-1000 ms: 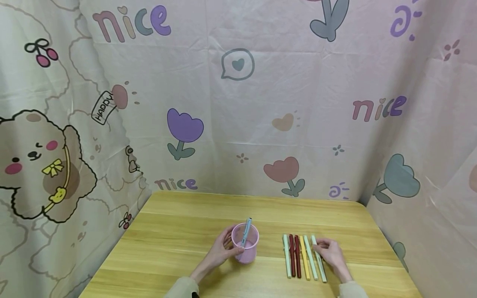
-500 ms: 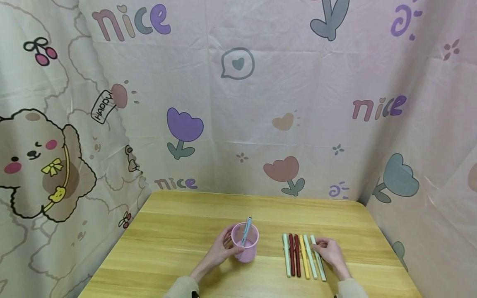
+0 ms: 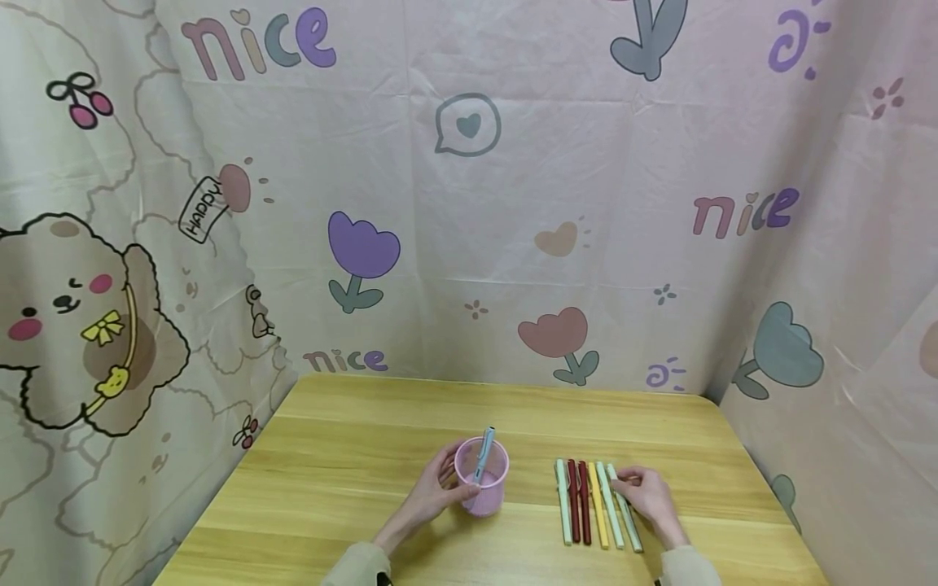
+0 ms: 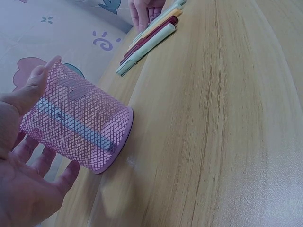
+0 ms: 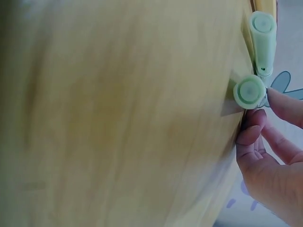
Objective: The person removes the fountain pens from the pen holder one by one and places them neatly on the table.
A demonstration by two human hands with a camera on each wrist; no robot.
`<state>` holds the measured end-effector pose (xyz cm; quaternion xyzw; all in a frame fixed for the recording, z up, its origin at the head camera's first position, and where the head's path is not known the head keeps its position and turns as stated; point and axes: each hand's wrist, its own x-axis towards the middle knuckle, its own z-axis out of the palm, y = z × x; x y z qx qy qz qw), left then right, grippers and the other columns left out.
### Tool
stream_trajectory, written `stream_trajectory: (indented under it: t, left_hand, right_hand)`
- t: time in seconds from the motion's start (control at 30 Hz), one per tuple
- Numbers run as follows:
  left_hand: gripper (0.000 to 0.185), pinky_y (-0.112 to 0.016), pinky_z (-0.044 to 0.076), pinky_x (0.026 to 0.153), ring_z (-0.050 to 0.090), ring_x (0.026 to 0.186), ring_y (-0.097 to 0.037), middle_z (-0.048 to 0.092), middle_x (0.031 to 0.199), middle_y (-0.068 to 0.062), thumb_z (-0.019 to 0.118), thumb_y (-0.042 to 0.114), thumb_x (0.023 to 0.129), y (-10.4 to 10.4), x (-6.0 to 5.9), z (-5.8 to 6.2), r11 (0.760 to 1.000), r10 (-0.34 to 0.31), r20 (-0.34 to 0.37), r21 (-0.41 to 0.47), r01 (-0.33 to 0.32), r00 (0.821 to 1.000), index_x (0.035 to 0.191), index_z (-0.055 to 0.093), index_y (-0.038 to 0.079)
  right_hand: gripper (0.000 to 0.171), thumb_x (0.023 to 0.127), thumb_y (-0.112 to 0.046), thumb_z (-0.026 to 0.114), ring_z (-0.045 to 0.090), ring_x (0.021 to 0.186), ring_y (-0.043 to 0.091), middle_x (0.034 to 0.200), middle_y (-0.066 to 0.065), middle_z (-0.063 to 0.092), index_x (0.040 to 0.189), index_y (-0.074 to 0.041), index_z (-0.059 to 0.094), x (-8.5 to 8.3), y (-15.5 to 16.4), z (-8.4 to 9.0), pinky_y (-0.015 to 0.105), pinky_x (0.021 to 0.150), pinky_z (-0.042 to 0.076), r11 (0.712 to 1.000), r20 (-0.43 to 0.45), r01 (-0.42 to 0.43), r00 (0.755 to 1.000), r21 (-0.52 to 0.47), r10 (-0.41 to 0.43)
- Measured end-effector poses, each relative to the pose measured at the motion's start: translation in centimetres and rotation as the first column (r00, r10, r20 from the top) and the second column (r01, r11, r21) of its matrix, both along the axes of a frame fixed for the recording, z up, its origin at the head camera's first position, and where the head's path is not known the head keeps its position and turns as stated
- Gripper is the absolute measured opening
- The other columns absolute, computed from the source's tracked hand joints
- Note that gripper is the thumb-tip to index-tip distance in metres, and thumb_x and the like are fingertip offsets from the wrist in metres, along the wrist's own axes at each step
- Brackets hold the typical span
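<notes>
My left hand [image 3: 431,494] holds a pink mesh pen holder [image 3: 485,502], thumb at the rim and fingers round its side. A light blue pen [image 3: 487,446] leans inside the pen holder, its top above the rim. To the right, my right hand [image 3: 648,495] pinches the upper part of the rightmost light green pen [image 3: 630,525] between thumb and fingers. In the right wrist view this pen's round end [image 5: 250,92] faces the camera. Beside it lie another light green pen [image 3: 611,513], a yellow pen [image 3: 599,509], two dark red pens [image 3: 585,509] and a further light green pen [image 3: 563,505].
The pens lie side by side on a wood-grain table [image 3: 352,423]. Behind the table's far edge hangs a printed curtain [image 3: 469,228], with more printed cloth [image 3: 95,203] along the left and right sides.
The top of the rightmost light green pen has shifted slightly left with my right hand, towards the neighbouring pen. My left hand and the pen holder stay in place.
</notes>
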<state>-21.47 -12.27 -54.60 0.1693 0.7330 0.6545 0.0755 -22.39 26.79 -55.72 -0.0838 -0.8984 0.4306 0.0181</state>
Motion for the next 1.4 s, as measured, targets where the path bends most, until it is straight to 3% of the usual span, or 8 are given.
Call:
stream_trajectory:
  t: [1.4]
  left_hand:
    - [0.085,-0.066,0.030,0.120,0.031,0.146,-0.054,0.034,0.158,-0.032,0.078,0.016,0.088,0.08,0.20,0.23,1.000,0.006,0.001,-0.001,-0.006,1.000,0.154,0.028,-0.002]
  right_hand:
    - [0.030,0.086,-0.012,0.072,0.062,0.081,0.019,0.091,0.016,0.071,0.106,0.010,0.069,-0.02,-0.08,0.06,0.027,0.066,0.052,1.000,-0.005,0.004,1.000,0.015,-0.004]
